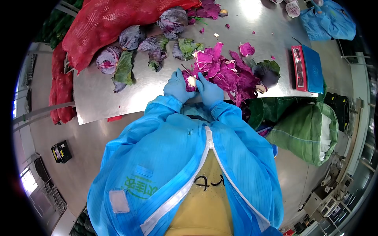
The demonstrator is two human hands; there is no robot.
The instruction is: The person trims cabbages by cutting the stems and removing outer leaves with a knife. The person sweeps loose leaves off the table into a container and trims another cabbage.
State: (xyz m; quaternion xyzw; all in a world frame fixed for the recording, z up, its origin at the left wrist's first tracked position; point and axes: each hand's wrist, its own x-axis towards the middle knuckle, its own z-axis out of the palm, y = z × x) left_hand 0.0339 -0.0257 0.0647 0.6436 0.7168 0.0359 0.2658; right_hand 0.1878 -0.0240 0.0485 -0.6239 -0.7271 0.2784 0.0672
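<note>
Near the table's front edge, both hands in blue gloves meet around a red cabbage (191, 83) with its pale cut core facing up. My left hand (178, 87) wraps the cabbage from the left side. On the other side my right hand (210, 91) is closed, its fingertips against the cabbage. A thin dark knife-like tool (186, 70) slants over the top of the cabbage towards my right fingertips; its handle is hidden. Loose purple cabbage leaves (224, 70) lie heaped just beyond my right hand.
Several whole cabbages (132, 37) with green outer leaves lie at the back left, beside a red mesh sack (106, 27). A blue-and-red box (309, 69) stands at the metal table's (98, 104) right end. A green sack (303, 131) stands below right; a blue bundle (328, 21) lies far right.
</note>
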